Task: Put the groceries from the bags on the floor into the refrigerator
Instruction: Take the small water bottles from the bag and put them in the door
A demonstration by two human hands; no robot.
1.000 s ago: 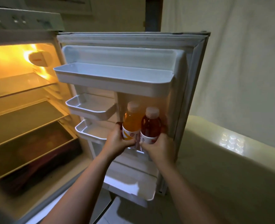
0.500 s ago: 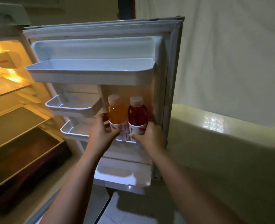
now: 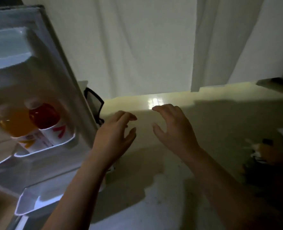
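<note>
A white door shelf [image 3: 61, 143] on the open refrigerator door [image 3: 54, 67] carries two bottles side by side: the orange bottle [image 3: 16, 125] on the left, the red bottle [image 3: 44, 117] touching it (labels blurred). A lower door shelf [image 3: 29, 203] sits beneath.

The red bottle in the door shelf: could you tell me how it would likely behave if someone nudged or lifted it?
The red bottle looks full, so probably heavy for its size. It stands beside the orange bottle behind the door shelf lip, so a nudge should barely tip it. Its smooth, glinting surface may be slippery.
</note>
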